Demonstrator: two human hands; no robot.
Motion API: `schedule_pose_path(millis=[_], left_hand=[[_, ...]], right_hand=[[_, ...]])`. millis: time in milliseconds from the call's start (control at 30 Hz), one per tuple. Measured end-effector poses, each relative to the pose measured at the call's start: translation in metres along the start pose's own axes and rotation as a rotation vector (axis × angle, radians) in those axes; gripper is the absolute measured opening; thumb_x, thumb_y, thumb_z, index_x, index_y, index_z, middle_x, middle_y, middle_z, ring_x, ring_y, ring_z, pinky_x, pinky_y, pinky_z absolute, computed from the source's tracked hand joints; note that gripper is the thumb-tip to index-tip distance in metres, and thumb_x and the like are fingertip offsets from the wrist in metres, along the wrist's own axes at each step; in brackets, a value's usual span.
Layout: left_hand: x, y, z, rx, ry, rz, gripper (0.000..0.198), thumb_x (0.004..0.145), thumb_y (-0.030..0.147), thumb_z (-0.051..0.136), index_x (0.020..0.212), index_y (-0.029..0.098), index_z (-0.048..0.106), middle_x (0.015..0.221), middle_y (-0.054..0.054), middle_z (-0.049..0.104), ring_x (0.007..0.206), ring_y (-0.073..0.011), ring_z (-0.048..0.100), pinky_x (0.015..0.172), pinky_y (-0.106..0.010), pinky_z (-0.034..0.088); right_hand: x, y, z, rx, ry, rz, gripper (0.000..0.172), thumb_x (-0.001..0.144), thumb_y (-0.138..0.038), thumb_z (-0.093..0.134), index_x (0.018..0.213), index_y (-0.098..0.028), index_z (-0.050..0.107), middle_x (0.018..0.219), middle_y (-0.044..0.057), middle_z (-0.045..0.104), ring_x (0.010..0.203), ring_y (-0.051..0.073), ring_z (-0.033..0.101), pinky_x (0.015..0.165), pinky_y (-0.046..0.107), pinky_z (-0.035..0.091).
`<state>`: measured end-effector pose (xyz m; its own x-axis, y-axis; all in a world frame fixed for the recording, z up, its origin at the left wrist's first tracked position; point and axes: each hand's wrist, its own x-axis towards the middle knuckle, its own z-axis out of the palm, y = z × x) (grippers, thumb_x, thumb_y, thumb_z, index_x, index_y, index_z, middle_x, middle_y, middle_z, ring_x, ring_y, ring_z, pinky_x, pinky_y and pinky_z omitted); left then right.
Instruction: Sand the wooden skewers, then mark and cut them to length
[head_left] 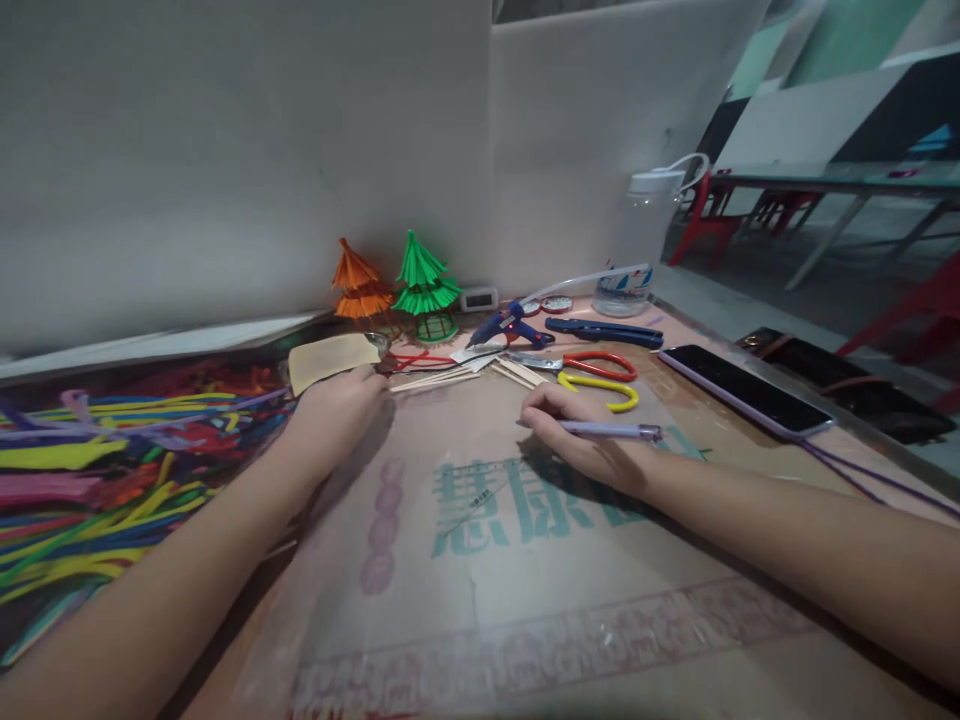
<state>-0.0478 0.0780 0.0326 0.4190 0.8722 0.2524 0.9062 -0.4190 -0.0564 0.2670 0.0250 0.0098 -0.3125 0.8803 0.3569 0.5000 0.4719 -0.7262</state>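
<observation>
Showing two bare hands over a printed, film-covered surface [480, 590], seen from the room. The right hand [581, 432] is curled closed around a lavender pen [611, 430], which lies slantwise through the grip, its rear end projecting past the palm toward the wrist. The pen should prove light, stiff and smooth, liable to roll if laid down; the slim barrel near its point is the natural place to hold it. The left hand [346, 405] is narrow, fingers bent down at the near ends of pale wooden sticks [435, 380]; whether it grips any cannot be told. Such sticks would be light and rigid but apt to snap, best pinched near the middle. A second group of sticks [517, 373] lies near the right hand's fingers.

Beyond the hands, a blue glue gun [508, 322] with a small red light, red-handled scissors [600, 362] and a blue cutter [604, 331] crowd the far side; the gun's nozzle, possibly hot, calls for care. Behind stand orange and green model trees [424, 285] and a clear bottle [630, 250]. Coloured strips [90, 485] hem in the left forearm; a phone [746, 388] lies beyond the right.
</observation>
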Motion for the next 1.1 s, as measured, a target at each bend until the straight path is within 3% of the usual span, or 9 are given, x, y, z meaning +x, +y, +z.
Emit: schedule_pose_path(millis=[100, 200, 267, 433, 600, 700, 833, 967, 1100], left_hand=[[-0.003, -0.001, -0.004, 0.046, -0.004, -0.014, 0.04, 0.103, 0.031, 0.035, 0.111, 0.012, 0.069, 0.113, -0.019, 0.069, 0.092, -0.0311, 0.067, 0.076, -0.04, 0.049], [-0.015, 0.026, -0.013, 0.019, -0.034, 0.059, 0.04, 0.105, 0.033, 0.033, 0.114, 0.016, 0.068, 0.114, -0.014, 0.07, 0.095, -0.0293, 0.068, 0.078, -0.039, 0.051], [-0.027, 0.051, -0.018, -0.017, -0.058, 0.131, 0.036, 0.104, 0.035, 0.038, 0.103, 0.019, 0.071, 0.106, -0.01, 0.073, 0.092, -0.0267, 0.069, 0.079, -0.037, 0.052], [-0.06, 0.092, -0.014, -0.174, -0.181, 0.299, 0.026, 0.102, 0.03, 0.046, 0.102, 0.023, 0.071, 0.1, -0.006, 0.073, 0.085, -0.0227, 0.071, 0.076, -0.035, 0.056], [-0.067, 0.086, 0.009, -0.176, 0.053, 0.425, 0.025, 0.103, 0.024, 0.047, 0.111, 0.021, 0.07, 0.111, -0.008, 0.075, 0.091, -0.0237, 0.073, 0.078, -0.037, 0.059], [-0.063, 0.081, 0.02, -0.255, 0.164, 0.478, 0.025, 0.104, 0.025, 0.047, 0.115, 0.02, 0.068, 0.114, -0.009, 0.075, 0.095, -0.0236, 0.073, 0.08, -0.038, 0.059], [-0.056, 0.079, 0.023, -0.482, 0.138, 0.4, 0.022, 0.103, 0.028, 0.05, 0.114, 0.022, 0.068, 0.11, -0.007, 0.075, 0.1, -0.0206, 0.07, 0.088, -0.035, 0.056], [-0.049, 0.075, 0.022, -0.716, 0.153, 0.165, 0.023, 0.101, 0.036, 0.054, 0.108, 0.021, 0.07, 0.106, -0.007, 0.076, 0.101, -0.0214, 0.07, 0.091, -0.036, 0.056], [-0.046, 0.075, 0.015, -0.998, 0.13, -0.054, 0.033, 0.097, 0.043, 0.059, 0.117, 0.019, 0.071, 0.11, -0.008, 0.077, 0.097, -0.0216, 0.074, 0.088, -0.035, 0.059]], right_hand=[[0.007, -0.008, -0.013, -0.085, 0.064, -0.008, 0.023, 0.095, -0.036, 0.055, 0.089, -0.018, 0.067, 0.073, 0.001, 0.065, 0.064, 0.016, 0.056, 0.059, 0.027, 0.042], [0.017, -0.008, -0.032, -0.222, 0.114, -0.102, 0.022, 0.096, -0.032, 0.055, 0.091, -0.018, 0.071, 0.091, 0.008, 0.074, 0.083, 0.022, 0.066, 0.076, 0.033, 0.049], [0.023, 0.001, -0.042, -0.344, 0.077, -0.122, 0.021, 0.097, -0.029, 0.053, 0.095, -0.019, 0.072, 0.102, 0.01, 0.075, 0.093, 0.025, 0.067, 0.083, 0.036, 0.049], [0.023, 0.029, -0.041, -0.565, -0.092, -0.087, 0.017, 0.094, -0.027, 0.06, 0.09, -0.018, 0.073, 0.095, 0.012, 0.073, 0.087, 0.026, 0.065, 0.077, 0.036, 0.047], [0.02, 0.03, -0.035, -0.767, -0.189, -0.059, 0.017, 0.094, -0.03, 0.066, 0.091, -0.016, 0.075, 0.095, 0.014, 0.072, 0.09, 0.028, 0.066, 0.08, 0.036, 0.045], [0.02, 0.029, -0.033, -0.758, -0.196, -0.055, 0.013, 0.091, -0.021, 0.064, 0.085, -0.016, 0.075, 0.089, 0.014, 0.072, 0.084, 0.027, 0.065, 0.078, 0.036, 0.043], [0.017, 0.029, -0.024, -0.657, -0.12, -0.051, 0.011, 0.082, -0.016, 0.063, 0.074, -0.017, 0.07, 0.081, 0.011, 0.069, 0.08, 0.025, 0.064, 0.075, 0.035, 0.044], [0.008, 0.009, -0.012, -0.419, -0.011, -0.072, 0.012, 0.087, -0.028, 0.061, 0.078, -0.021, 0.064, 0.079, 0.007, 0.066, 0.07, 0.021, 0.061, 0.065, 0.032, 0.045], [-0.008, -0.019, -0.001, -0.082, -0.064, -0.066, 0.013, 0.092, -0.03, 0.06, 0.082, -0.022, 0.06, 0.075, 0.002, 0.063, 0.061, 0.015, 0.055, 0.055, 0.028, 0.043]])
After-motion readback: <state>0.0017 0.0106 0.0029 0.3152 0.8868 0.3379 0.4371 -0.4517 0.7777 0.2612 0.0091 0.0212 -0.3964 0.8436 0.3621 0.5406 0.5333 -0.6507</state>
